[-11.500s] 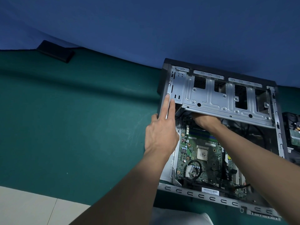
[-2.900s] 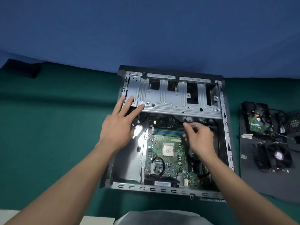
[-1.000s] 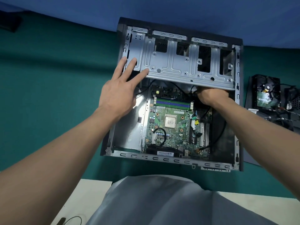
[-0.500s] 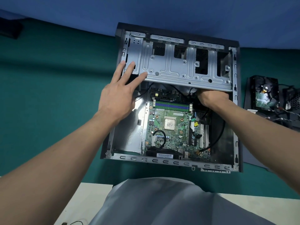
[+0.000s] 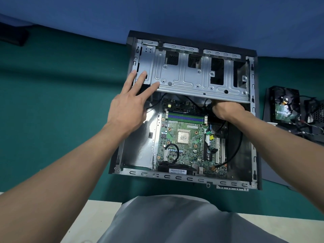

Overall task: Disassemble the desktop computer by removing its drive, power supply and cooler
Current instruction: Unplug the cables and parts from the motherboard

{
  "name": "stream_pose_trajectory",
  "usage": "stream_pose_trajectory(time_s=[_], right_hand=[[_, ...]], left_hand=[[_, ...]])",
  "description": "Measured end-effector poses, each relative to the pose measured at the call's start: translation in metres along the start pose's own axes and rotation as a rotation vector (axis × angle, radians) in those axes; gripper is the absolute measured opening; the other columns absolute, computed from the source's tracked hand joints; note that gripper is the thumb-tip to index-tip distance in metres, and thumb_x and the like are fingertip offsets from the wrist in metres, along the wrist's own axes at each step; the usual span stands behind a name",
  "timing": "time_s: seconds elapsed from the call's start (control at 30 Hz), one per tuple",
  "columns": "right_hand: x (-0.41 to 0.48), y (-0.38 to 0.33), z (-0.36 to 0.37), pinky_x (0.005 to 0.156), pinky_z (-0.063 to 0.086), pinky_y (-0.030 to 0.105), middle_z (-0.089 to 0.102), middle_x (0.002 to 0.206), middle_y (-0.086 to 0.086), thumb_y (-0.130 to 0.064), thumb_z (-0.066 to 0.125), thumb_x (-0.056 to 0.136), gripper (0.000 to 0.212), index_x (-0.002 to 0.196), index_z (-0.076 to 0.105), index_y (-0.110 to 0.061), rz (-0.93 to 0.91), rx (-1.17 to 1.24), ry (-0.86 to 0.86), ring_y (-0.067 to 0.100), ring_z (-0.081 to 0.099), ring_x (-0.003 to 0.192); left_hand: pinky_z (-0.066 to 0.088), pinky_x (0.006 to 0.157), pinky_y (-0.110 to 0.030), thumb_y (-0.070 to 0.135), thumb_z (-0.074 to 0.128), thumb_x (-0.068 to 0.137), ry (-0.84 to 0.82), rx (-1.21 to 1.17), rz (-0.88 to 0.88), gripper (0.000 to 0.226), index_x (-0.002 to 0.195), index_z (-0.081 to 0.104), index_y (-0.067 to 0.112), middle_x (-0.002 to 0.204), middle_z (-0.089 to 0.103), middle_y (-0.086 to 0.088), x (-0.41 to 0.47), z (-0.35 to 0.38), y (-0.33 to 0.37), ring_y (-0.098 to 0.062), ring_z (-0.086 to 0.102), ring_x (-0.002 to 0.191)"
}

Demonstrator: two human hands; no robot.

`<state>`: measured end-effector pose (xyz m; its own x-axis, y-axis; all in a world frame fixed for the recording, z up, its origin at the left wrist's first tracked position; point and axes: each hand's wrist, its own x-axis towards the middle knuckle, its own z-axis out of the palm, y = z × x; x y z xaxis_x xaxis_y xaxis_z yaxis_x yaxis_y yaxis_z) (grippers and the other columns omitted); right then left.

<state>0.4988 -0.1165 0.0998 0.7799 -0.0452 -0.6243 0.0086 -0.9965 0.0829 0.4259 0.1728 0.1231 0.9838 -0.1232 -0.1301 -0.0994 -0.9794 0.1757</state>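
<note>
- A dark green cloth covers the table [image 5: 52, 106], and a plain blue cloth backdrop [image 5: 157, 14] rises behind its far edge.
- A flat black slab [image 5: 12, 36] lies at the table's far left corner; what it is cannot be told.
- A pale cream floor [image 5: 94, 218] shows below the near edge, partly covered by the person's grey garment [image 5: 175, 223].
- The black, open desktop computer case [image 5: 192, 178] lies on its side in the middle of the table, right of centre, its far side close to the backdrop.
- A silver pressed-metal drive cage [image 5: 184, 76] spans the far half of the case, with square openings along it.
- Below it sits the green motherboard [image 5: 185, 151], with a bare silver square processor [image 5: 183, 137], blue and green memory slots [image 5: 186, 118] and a looping black cable [image 5: 235, 148].
- The left hand [image 5: 128, 111] lies flat, its grip spread wide, with straight fingertips touching the cage's left end.
- The right hand [image 5: 226, 111] reaches under the cage's near edge; its fingers are hidden, so its grip cannot be told.
- To the right of the case, on a grey mat [image 5: 273, 174], lies a black hard drive [image 5: 284, 109] with its green circuit board up, beside a tangle of wires [image 5: 313, 120].
</note>
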Motion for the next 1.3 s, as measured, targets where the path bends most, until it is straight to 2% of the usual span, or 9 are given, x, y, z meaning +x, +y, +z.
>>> stream_pose_trajectory(time_s=[0.1,0.33,0.43,0.5,0.73,0.87,1.03,1.2,1.3], right_hand=[[-0.001,0.000,-0.001,0.094,0.044,0.046,0.049,0.139,0.013,-0.031,0.027,0.101,0.041,0.136,0.044,-0.017,0.032,-0.064,0.030,0.037,0.051,0.117],[-0.001,0.001,0.002,0.089,0.042,0.040,0.057,0.124,0.024,-0.018,0.031,0.102,0.032,0.108,0.056,0.000,-0.019,-0.103,-0.055,0.036,0.055,0.110],[-0.003,0.002,0.002,0.088,0.043,0.039,0.058,0.122,0.025,-0.015,0.032,0.100,0.031,0.111,0.056,0.002,-0.014,-0.053,-0.031,0.037,0.056,0.108],[-0.004,0.004,0.004,0.086,0.043,0.039,0.058,0.121,0.025,-0.015,0.035,0.099,0.031,0.116,0.055,0.003,0.001,-0.005,0.001,0.037,0.056,0.106],[0.000,0.001,0.013,0.070,0.037,0.033,0.056,0.089,0.008,-0.024,0.044,0.095,0.015,0.087,0.051,-0.014,0.159,0.110,0.206,0.031,0.056,0.089],[0.001,-0.004,0.013,0.074,0.035,0.034,0.057,0.089,0.004,-0.041,0.037,0.097,0.027,0.090,0.052,-0.019,0.189,0.081,0.178,0.026,0.050,0.082],[0.003,-0.006,0.012,0.071,0.039,0.034,0.061,0.096,0.012,-0.023,0.043,0.095,0.019,0.094,0.056,-0.010,0.197,0.190,0.155,0.031,0.051,0.079],[0.001,-0.007,0.009,0.073,0.040,0.037,0.056,0.091,0.008,-0.030,0.037,0.099,0.027,0.106,0.057,-0.013,0.167,0.218,0.152,0.027,0.046,0.073],[0.002,-0.006,0.008,0.078,0.044,0.038,0.062,0.110,0.013,-0.026,0.037,0.098,0.029,0.113,0.057,-0.010,0.156,0.223,0.123,0.032,0.054,0.086]], left_hand=[[0.053,0.076,-0.039,0.010,0.062,0.087,0.002,-0.006,0.003,0.084,0.151,0.019,0.044,0.164,0.004,0.004,0.000,0.000,0.000,-0.020,-0.006,0.150],[0.053,0.073,-0.037,0.010,0.061,0.087,0.005,0.001,0.001,0.084,0.151,0.018,0.044,0.164,0.004,0.005,0.000,0.000,0.000,-0.020,-0.005,0.150],[0.053,0.072,-0.037,0.010,0.061,0.087,0.010,0.007,0.007,0.084,0.151,0.018,0.044,0.164,0.004,0.005,0.000,0.001,0.000,-0.020,-0.005,0.150],[0.054,0.073,-0.038,0.010,0.061,0.087,0.014,0.004,0.008,0.084,0.151,0.018,0.044,0.164,0.005,0.005,0.000,0.001,0.000,-0.020,-0.005,0.150],[0.054,0.071,-0.036,0.011,0.061,0.087,0.025,-0.005,0.012,0.083,0.151,0.020,0.044,0.164,0.007,0.004,0.000,0.001,-0.001,-0.020,-0.003,0.150],[0.054,0.070,-0.036,0.012,0.060,0.087,0.028,-0.002,0.010,0.081,0.151,0.021,0.043,0.164,0.008,0.004,0.000,0.002,-0.001,-0.021,-0.003,0.150],[0.055,0.068,-0.037,0.013,0.061,0.086,0.034,-0.010,0.015,0.080,0.150,0.022,0.043,0.163,0.010,0.003,0.000,0.002,-0.001,-0.021,-0.001,0.150],[0.054,0.069,-0.036,0.014,0.062,0.086,0.029,-0.002,0.008,0.081,0.151,0.021,0.043,0.164,0.009,0.004,0.000,0.002,-0.001,-0.020,-0.003,0.150],[0.054,0.069,-0.036,0.014,0.062,0.086,0.030,0.001,0.008,0.082,0.151,0.021,0.043,0.163,0.009,0.004,0.000,0.002,-0.001,-0.020,-0.003,0.150]])
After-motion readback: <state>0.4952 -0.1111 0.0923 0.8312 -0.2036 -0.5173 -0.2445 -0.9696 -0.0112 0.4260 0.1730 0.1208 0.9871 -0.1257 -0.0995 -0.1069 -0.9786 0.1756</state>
